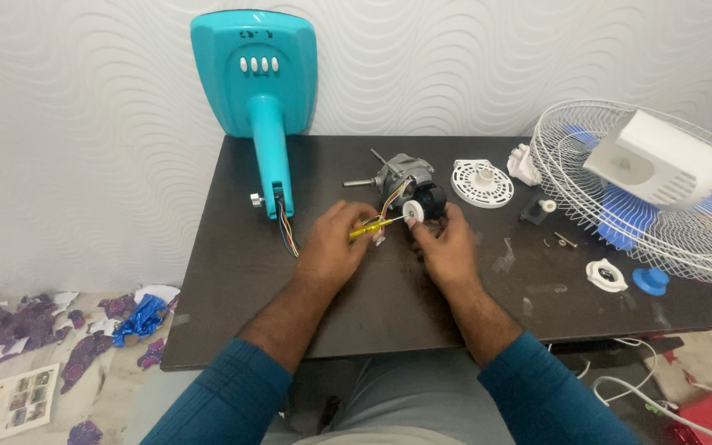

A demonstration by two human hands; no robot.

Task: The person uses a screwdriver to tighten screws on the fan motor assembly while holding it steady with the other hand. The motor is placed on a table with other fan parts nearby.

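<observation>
Left hand (335,243) fingers clamping a yellow screwdriver (370,227), tip pointing 3 o'clock | right hand (447,243) fingers pinching the motor (409,194) at worktop (232,288) centre | best keeping the motor steadied, blade square.

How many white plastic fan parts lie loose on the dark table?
3: a round vented disc behind the right hand, a small piece beside the fan grille, a ring nut right. Others may be hidden.
</observation>
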